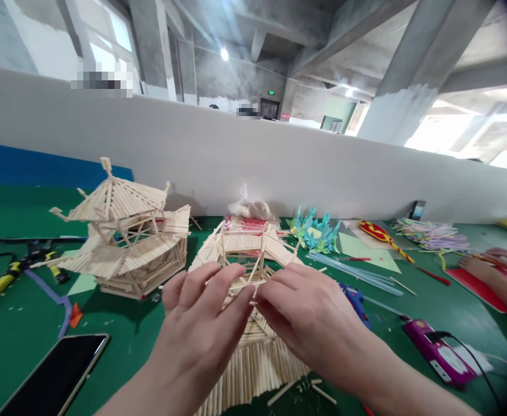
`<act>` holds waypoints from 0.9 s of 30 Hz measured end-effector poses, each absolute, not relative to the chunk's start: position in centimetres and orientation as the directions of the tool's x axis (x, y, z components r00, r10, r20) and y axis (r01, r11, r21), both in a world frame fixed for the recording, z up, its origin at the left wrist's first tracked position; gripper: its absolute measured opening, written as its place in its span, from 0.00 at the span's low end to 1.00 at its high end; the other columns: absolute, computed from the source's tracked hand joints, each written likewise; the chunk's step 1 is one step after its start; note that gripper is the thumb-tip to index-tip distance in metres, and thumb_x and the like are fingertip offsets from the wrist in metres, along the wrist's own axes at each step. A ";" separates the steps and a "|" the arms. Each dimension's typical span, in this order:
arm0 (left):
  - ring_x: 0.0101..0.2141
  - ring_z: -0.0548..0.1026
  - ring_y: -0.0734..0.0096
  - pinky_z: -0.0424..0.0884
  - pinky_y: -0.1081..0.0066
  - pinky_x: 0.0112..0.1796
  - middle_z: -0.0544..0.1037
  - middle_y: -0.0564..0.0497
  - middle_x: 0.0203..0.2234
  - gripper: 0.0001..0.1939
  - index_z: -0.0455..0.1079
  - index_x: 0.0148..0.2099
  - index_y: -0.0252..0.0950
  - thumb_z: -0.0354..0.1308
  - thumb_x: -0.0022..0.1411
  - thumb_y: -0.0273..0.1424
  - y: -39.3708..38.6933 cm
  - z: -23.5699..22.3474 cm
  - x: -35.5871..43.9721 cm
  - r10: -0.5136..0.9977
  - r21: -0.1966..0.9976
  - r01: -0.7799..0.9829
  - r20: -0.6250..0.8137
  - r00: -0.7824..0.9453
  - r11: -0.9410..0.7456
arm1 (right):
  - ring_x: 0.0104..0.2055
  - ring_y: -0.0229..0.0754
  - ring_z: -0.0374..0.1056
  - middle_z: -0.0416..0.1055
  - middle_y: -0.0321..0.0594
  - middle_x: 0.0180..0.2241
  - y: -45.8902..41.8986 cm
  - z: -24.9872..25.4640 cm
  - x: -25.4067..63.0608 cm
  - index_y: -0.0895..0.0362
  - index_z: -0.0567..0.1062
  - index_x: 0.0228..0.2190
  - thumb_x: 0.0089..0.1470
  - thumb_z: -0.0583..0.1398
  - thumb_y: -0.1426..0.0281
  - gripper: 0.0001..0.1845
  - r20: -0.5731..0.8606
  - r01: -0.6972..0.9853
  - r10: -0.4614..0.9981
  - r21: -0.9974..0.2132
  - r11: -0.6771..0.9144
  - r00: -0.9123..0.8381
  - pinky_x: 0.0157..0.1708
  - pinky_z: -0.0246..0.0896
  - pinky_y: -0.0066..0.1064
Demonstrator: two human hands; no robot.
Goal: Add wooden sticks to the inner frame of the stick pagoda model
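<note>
Both of my hands meet over a partly built pavilion model [253,364] made of pale wooden sticks. My left hand [205,318] is closed, thumb and fingertips drawn together at the model's upper frame; what lies between them is hidden. Opposite it, my right hand [309,318] has its fingers curled in a pinch, with the end of a short wooden stick [254,303] showing at the fingertips. The model's slatted roof spreads towards me below the hands, and its upright frame [262,245] rises behind them.
A two-tiered stick pavilion [136,242] stands left, near pliers [2,283] and a phone [54,375]. To the right are a blue glue gun [355,303], clear glue sticks [357,271], a purple power strip [439,352] and another person's hands [483,268]. A white partition [201,156] runs behind.
</note>
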State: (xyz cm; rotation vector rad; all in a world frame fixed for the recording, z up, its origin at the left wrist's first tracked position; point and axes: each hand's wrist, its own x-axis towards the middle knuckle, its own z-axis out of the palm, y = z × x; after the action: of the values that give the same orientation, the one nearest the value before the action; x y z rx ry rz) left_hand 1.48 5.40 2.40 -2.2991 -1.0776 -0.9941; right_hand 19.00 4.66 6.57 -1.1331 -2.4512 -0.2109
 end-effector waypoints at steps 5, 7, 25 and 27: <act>0.45 0.64 0.57 0.54 0.58 0.41 0.75 0.47 0.39 0.12 0.69 0.43 0.40 0.46 0.64 0.24 5.8 2.6 1.3 0.410 -0.168 0.716 0.721 0.558 -0.678 | 0.24 0.37 0.57 0.67 0.36 0.21 4.8 6.4 19.1 0.58 0.69 0.23 0.56 0.54 0.76 0.11 0.512 0.743 0.648 -0.028 0.669 -0.564 0.25 0.53 0.30; 0.45 0.65 0.56 0.54 0.56 0.41 0.75 0.47 0.38 0.13 0.69 0.42 0.39 0.45 0.64 0.23 5.9 2.6 1.2 0.419 -0.162 0.715 0.714 0.561 -0.680 | 0.24 0.37 0.57 0.67 0.35 0.22 4.9 6.3 19.1 0.58 0.68 0.23 0.56 0.54 0.76 0.11 0.504 0.741 0.654 -0.041 0.670 -0.564 0.25 0.53 0.30; 0.40 0.68 0.57 0.53 0.56 0.40 0.77 0.50 0.33 0.12 0.72 0.41 0.40 0.52 0.58 0.23 6.7 1.8 0.8 0.366 -0.170 0.687 0.743 0.560 -0.707 | 0.38 0.40 0.63 0.67 0.37 0.35 3.6 3.2 24.4 0.54 0.69 0.39 0.47 0.62 0.72 0.15 0.371 0.678 0.894 -0.592 0.437 -0.252 0.37 0.60 0.34; 0.40 0.68 0.56 0.53 0.56 0.41 0.77 0.49 0.33 0.12 0.73 0.40 0.39 0.53 0.56 0.23 6.9 1.8 0.8 0.353 -0.171 0.679 0.749 0.561 -0.714 | 0.37 0.39 0.63 0.67 0.37 0.33 3.7 2.9 23.9 0.55 0.70 0.37 0.48 0.61 0.72 0.12 0.373 0.653 0.895 -0.619 0.436 -0.245 0.36 0.60 0.33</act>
State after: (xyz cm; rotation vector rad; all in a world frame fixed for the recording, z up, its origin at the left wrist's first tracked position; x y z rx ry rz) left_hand 0.78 6.88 1.80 -2.3523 -0.8325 -0.9870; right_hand 23.95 3.70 2.89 -1.2993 -1.9917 0.4427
